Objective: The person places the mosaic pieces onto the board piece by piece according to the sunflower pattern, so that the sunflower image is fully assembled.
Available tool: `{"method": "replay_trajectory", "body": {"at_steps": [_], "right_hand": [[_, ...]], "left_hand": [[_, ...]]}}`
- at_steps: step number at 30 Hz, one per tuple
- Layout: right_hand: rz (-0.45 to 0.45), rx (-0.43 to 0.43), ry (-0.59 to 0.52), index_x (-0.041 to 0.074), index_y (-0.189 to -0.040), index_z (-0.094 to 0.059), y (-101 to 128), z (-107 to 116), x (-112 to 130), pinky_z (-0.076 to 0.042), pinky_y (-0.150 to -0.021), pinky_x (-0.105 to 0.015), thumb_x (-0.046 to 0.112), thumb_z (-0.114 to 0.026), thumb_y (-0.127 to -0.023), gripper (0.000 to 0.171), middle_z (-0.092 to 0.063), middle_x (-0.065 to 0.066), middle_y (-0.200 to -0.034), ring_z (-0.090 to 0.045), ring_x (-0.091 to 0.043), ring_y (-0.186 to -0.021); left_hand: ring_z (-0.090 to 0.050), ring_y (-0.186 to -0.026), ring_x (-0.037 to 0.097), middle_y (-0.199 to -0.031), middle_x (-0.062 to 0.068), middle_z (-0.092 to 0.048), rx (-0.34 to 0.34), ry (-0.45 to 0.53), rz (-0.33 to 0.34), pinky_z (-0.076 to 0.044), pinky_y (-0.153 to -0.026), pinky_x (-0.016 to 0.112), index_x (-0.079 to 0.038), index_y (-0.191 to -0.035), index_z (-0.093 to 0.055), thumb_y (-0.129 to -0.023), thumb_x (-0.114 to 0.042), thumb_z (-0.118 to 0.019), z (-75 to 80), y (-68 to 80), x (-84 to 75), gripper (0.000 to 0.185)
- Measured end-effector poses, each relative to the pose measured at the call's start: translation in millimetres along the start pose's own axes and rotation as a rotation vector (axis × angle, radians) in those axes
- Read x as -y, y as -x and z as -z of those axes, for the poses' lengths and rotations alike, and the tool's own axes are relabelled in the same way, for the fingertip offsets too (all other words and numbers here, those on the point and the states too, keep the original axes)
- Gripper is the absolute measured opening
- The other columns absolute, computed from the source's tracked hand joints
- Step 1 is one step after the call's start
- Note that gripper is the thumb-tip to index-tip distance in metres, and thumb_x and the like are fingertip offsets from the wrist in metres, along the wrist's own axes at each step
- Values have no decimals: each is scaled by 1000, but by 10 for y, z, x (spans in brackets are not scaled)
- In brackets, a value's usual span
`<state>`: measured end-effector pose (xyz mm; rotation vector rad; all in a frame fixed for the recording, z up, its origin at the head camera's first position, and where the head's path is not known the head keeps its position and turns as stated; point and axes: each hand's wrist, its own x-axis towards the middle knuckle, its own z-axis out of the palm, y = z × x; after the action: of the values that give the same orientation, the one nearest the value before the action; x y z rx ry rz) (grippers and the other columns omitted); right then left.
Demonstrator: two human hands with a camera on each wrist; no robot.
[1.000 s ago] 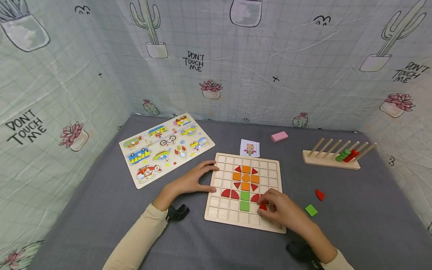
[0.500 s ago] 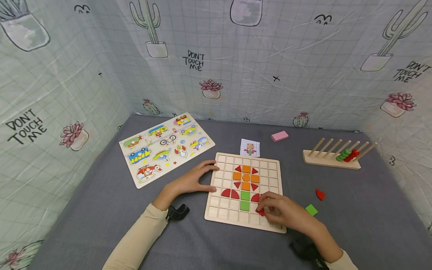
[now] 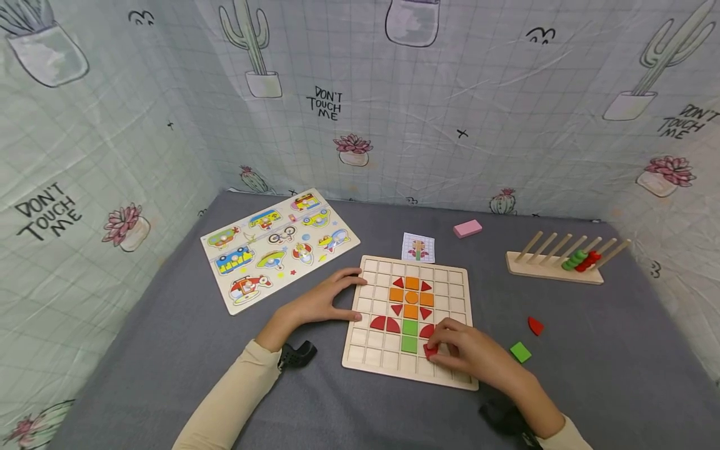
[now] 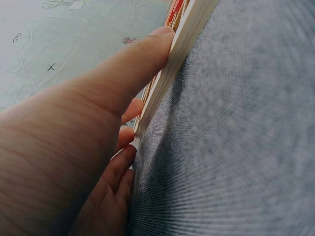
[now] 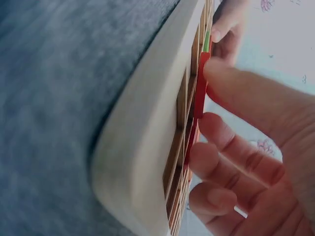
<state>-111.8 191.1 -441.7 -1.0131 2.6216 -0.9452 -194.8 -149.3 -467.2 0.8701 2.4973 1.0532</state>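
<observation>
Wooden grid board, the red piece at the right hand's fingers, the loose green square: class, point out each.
wooden grid board [image 3: 450,294], head view, bare upper right cells.
red piece [image 3: 430,352], head view, visible face.
green square [image 3: 520,352], head view, centre.

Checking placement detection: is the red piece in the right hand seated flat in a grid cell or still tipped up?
Tipped, not seated. The right hand pinches the red piece on edge above the wooden grid board; whether its lower edge touches cannot be told.

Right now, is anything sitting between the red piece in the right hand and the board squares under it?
Nothing visible. The right hand pinches the red piece right over the grid board, beside the lower green square. The squares around it look bare; the one directly beneath is hidden.
</observation>
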Motion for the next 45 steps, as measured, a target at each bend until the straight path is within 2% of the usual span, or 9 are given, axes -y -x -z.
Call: {"method": "replay_trajectory", "body": {"at_steps": [7,13,22,26,33,40,45], "right_hand": [[36,-46,64,20,-93,-72,-44,-54,10,-49,-68,-22,13,-74,-88,8,-61,10,-94,-56,-6,-80],[62,-8,50,19,-94,-71,-87,-64,19,-52,-75,-25,7,-72,-88,14,-61,8,-98,-57,-7,-86],[51,-14,39,20,-93,-71,-81,-63,35,-51,-71,-23,8,-72,-88,12,-61,8,-99,-56,-6,-85],[24,-39,24,18,-93,-71,-61,-21,28,-50,-69,-22,11,-73,-88,9,-61,8,-97,-56,-6,-83],[-14,-118,26,13,-93,-71,34,153,-59,-43,-56,-20,7,-73,-87,8,-60,5,-93,-46,0,-67],[-82,-242,109,13,-95,-71,239,322,-271,-40,-53,-21,6,-74,-85,12,-61,3,-96,-41,3,-64],[-151,-266,154,10,-97,-71,361,422,-433,-40,-54,-23,6,-74,-86,12,-63,-1,-98,-42,2,-64]], "left_hand": [[-27,-143,24,-157,4,-26,-3,-1,9,-29,-113,47,-18,-142,-47,-83,-38,-78,-11,0,2,69],[-27,-143,25,-157,4,-27,-5,-4,1,-29,-113,47,-18,-141,-48,-84,-38,-78,-11,0,-1,68],[-27,-144,25,-157,5,-27,0,-1,-5,-29,-113,48,-18,-141,-48,-84,-38,-78,-6,-2,-12,68],[-27,-144,25,-157,5,-26,-1,0,-3,-29,-113,48,-18,-142,-47,-84,-38,-78,-9,-2,0,69],[-27,-143,25,-157,5,-27,-5,-1,-5,-29,-113,49,-18,-142,-47,-83,-39,-78,-21,-4,19,69],[-28,-143,25,-157,4,-27,-10,-5,-13,-29,-112,49,-18,-141,-48,-83,-40,-78,-26,-10,21,69],[-27,-143,25,-157,4,-27,-8,2,-4,-29,-113,49,-18,-142,-48,-83,-39,-78,-23,-6,20,69]]}}
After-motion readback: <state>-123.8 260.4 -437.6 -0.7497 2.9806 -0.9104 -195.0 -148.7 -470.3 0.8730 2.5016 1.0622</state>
